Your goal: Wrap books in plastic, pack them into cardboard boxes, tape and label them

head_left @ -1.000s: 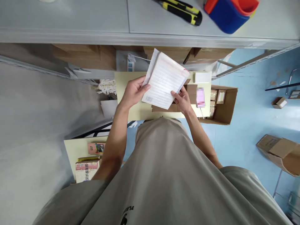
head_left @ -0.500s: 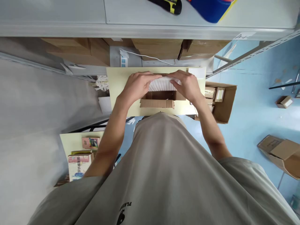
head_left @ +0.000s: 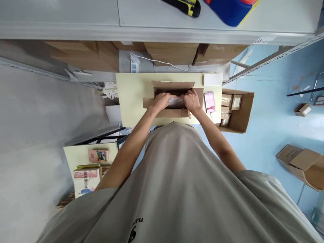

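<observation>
Near the front edge of the bench (head_left: 134, 91), an open box (head_left: 172, 113) holds a packet (head_left: 176, 102), probably light and bendy, best taken by its ends, where left hand (head_left: 161, 102) and right hand (head_left: 191, 101) curl half-closed, any actual grip on it hidden.

The grey shirt (head_left: 177, 179) bears dark, upside-down print reading "PLAY", the remainder lost in a fold. On the white-and-pink cover (head_left: 86, 186) at lower left, vertical Chinese characters end in "猫乐队". The label (head_left: 264, 40) on the shelf edge (head_left: 162, 34) begins "D", its further marks too small to confirm
</observation>
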The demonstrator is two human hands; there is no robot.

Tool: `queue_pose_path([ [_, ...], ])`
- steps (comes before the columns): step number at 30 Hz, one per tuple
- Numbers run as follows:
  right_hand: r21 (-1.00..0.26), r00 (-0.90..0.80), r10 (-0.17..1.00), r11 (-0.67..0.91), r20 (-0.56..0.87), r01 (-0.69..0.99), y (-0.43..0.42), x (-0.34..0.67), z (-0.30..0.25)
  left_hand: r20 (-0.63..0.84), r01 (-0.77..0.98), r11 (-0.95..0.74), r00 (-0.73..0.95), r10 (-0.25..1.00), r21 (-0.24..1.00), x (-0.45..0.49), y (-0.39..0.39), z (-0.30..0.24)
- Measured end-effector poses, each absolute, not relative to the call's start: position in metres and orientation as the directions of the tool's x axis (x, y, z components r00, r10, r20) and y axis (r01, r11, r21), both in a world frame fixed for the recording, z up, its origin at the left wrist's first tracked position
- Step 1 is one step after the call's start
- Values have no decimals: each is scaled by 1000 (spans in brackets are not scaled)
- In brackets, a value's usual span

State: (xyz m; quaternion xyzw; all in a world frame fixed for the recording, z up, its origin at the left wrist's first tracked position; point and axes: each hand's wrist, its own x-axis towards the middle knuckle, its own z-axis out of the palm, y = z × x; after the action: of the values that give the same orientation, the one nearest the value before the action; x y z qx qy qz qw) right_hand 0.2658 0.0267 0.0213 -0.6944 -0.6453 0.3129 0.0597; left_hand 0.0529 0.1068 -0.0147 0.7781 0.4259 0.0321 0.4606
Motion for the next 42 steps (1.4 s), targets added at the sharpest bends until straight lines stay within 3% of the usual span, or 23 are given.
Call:
queue_pose_path([
  [3, -456, 4, 928, -186, -372, 870, 30, 257, 16, -352, 625, -157, 610, 710, 765, 57, 105, -26],
  [8, -452, 6, 939, -172, -345, 875, 18, 257, 30, -273, 592, -260, 660, 700, 763, 41, 97, -14],
  [10, -460, 55, 959, -183, -278, 869, 1, 268, 37, -204, 565, -267, 634, 746, 781, 17, 90, -3],
  [12, -491, 194, 967, -252, -167, 834, -21, 287, 40, -134, 573, -213, 502, 854, 792, -16, 83, 5],
  [14, -539, 393, 917, -365, -68, 759, -43, 309, 34, -120, 579, -49, 249, 961, 814, -49, 77, 4],
  [16, -625, 534, 840, -469, -97, 624, -58, 329, 23, -251, 499, 213, 8, 968, 840, -75, 71, -5],
  [18, -715, 571, 792, -527, -216, 460, -67, 341, 12, -441, 369, 437, -79, 894, 820, -88, 66, -17],
  [20, -774, 539, 782, -539, -313, 333, -69, 344, 8, -540, 277, 533, -55, 840, 800, -90, 60, -22],
  [25, -830, 454, 845, -453, -283, 327, -56, 318, 30, -399, 260, 381, 18, 917, 887, -65, 43, 1],
  [28, -837, 319, 898, -412, -304, 361, -46, 298, 45, -342, 334, 259, 217, 914, 906, -47, 36, 17],
  [32, -791, 71, 934, -335, -349, 513, -42, 283, 49, -292, 529, -21, 500, 816, 848, -34, 32, 23],
  [36, -707, -109, 939, -165, -325, 688, -52, 286, 40, -268, 612, -148, 534, 802, 777, -34, 34, 18],
  [39, -694, -45, 959, -170, -280, 699, -53, 293, 24, -275, 627, -81, 450, 850, 775, -34, 43, 9],
  [42, -653, 186, 947, -315, -261, 689, -42, 301, 4, -256, 658, -21, 321, 912, 752, -27, 62, -5],
])
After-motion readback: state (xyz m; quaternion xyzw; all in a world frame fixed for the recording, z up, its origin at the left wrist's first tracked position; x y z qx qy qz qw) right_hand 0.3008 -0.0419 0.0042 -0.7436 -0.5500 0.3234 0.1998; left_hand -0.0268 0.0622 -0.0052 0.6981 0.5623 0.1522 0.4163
